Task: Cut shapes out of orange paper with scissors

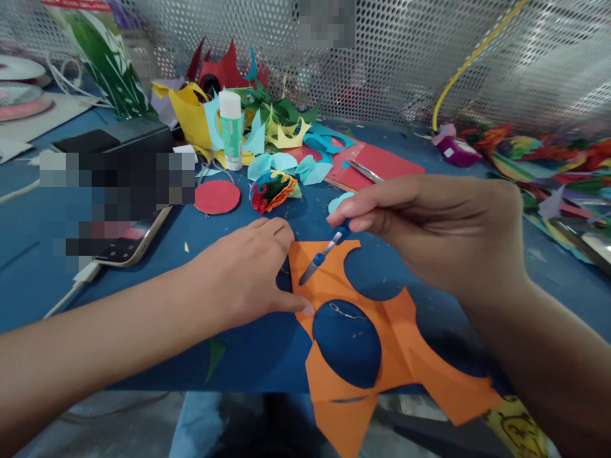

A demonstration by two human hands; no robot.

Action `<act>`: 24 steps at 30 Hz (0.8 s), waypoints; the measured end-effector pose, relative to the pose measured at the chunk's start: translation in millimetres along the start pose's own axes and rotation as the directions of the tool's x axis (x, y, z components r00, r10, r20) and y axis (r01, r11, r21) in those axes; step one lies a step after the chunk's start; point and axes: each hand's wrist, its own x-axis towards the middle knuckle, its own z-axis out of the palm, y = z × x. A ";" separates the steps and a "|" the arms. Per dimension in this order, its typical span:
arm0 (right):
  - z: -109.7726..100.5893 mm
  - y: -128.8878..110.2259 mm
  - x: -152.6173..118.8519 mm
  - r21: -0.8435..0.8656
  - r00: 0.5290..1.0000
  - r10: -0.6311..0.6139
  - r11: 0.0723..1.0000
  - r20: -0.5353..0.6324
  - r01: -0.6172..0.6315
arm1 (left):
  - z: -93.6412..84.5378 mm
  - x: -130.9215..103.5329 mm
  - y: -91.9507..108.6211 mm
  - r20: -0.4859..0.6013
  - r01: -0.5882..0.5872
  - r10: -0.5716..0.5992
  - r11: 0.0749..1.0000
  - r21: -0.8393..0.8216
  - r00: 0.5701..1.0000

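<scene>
An orange paper sheet (391,343) with round holes cut out of it lies at the near edge of the blue table (258,356) and hangs over it. My left hand (248,273) presses flat on the sheet's left edge, thumb tip on the paper. My right hand (429,229) pinches a blue pen (324,257) with a silver tip, its point touching the orange paper just right of my left fingers.
A phone (131,245) lies at the left with a cable. Behind are a red paper circle (217,197), a rolled paper coil (272,191), a glue stick (231,130), scissors (365,170) on red paper, and heaps of coloured scraps. A perforated metal screen (382,51) closes the back.
</scene>
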 end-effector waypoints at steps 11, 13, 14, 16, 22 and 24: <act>-1.9 -2.0 0.7 -0.027 0.998 0.066 0.997 -0.022 -0.067 | -0.5 0.4 1.1 0.020 0.043 -0.043 0.999 0.031 0.999; -4.9 1.6 1.2 0.015 0.996 0.084 0.996 -0.003 -0.084 | -0.3 0.5 0.6 0.018 0.035 -0.036 0.999 0.033 0.999; -6.2 2.3 1.3 0.031 0.996 0.087 0.996 0.012 -0.088 | -0.1 0.5 0.2 0.016 0.030 -0.030 0.999 0.037 0.999; -7.9 0.9 1.1 0.033 0.996 0.085 0.996 0.038 -0.087 | 0.3 0.3 -0.6 0.018 0.021 -0.022 0.999 0.040 1.000; -15.9 -10.5 -1.3 0.008 0.980 -0.065 0.998 0.189 0.065 | -1.0 0.5 0.2 0.028 0.018 -0.019 1.000 0.019 0.999; -21.7 -10.7 -1.3 0.015 0.967 -0.078 0.997 0.243 0.077 | -1.7 0.7 0.9 0.034 0.019 -0.019 1.000 0.015 0.999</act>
